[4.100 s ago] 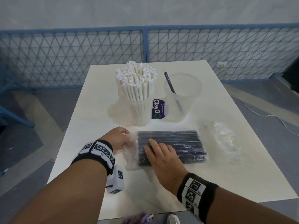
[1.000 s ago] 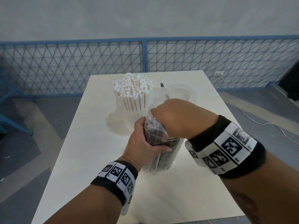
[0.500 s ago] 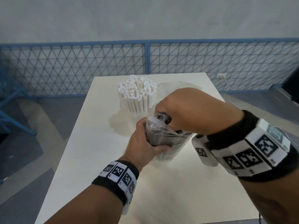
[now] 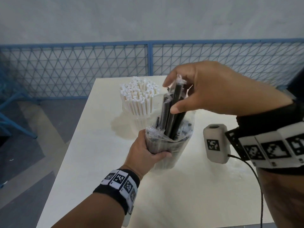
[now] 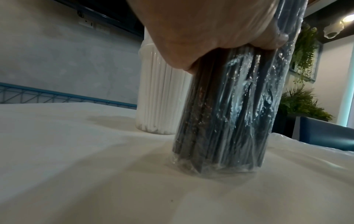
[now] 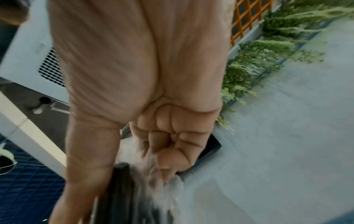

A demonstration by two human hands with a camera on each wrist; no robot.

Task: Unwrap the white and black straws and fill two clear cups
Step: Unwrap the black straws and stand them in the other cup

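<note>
The pack of black straws [image 4: 169,145] stands upright on the white table [image 4: 98,145] in its clear plastic wrap, its base on the tabletop [image 5: 220,121]. My left hand [image 4: 146,152] grips the pack near its open top. My right hand [image 4: 194,94] pinches a few black straws [image 4: 172,109] that stick up out of the pack, each in its own thin sleeve. In the right wrist view the fingers [image 6: 172,144] curl against the dark straws [image 6: 118,189]. Behind stands a clear cup packed with white straws [image 4: 139,96]. The second clear cup is hidden behind my right hand.
A blue mesh fence [image 4: 82,68] runs behind the table's far edge. A crumpled clear wrapper [image 5: 298,141] lies on the table to the right of the pack. A cable [image 4: 259,186] hangs from my right wrist camera.
One second ago my right hand was down at the pack's opening; it has since risen, drawing a few black straws up out of the wrap. The left hand keeps its grip.
</note>
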